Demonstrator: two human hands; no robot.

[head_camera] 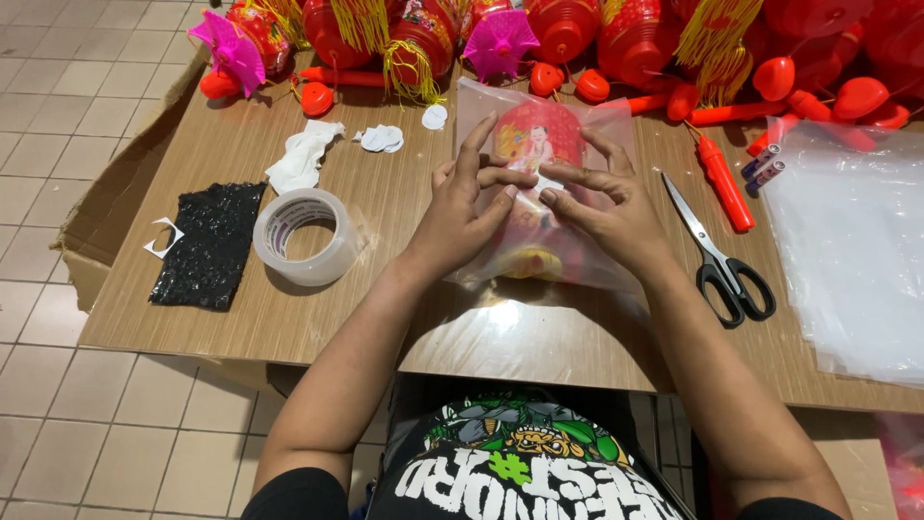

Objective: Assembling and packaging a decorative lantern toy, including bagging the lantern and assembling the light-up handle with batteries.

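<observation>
Red lantern (539, 144) already sits inside the clear bag (549, 260); your left hand (462, 212) and right hand (602, 207) pinch its plastic (mid-worktop), bag not closed yet, tape roll (306, 236) unused.

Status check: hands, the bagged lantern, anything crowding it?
Both hands, left hand and right hand, pressing on bagged red lantern. Tape roll left, scissors right, both apart.

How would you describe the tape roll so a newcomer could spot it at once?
Start at the wooden table and look beside the left hand. The tape roll lies flat between that hand and a black glittery patch. It is the only clear ring there.
</observation>
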